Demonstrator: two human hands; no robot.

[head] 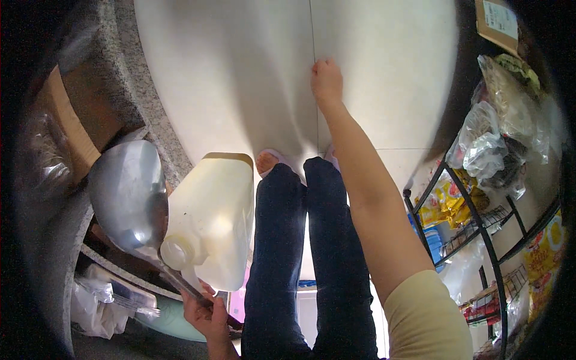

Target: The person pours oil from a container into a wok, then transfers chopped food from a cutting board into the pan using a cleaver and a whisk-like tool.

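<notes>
At the lower left, my left hand (207, 310) grips the handle of a large metal scoop or ladle (130, 198), whose broad bowl hangs to the left. The same hand holds a big translucent plastic jug (216, 211) near its handle; its round mouth (176, 252) faces up towards the camera, beside the scoop's neck. The fingers on the jug's handle are partly hidden. My right hand (327, 81) is stretched out over the pale tiled floor with its fingers curled in, and nothing shows in it.
A black metal rack (481, 225) with packets and plastic bags stands at right. A cardboard box (497, 24) is at the upper right. A speckled stone edge (148, 85) curves along the left, beside another cardboard box (74, 126). Bagged items (96, 306) lie lower left.
</notes>
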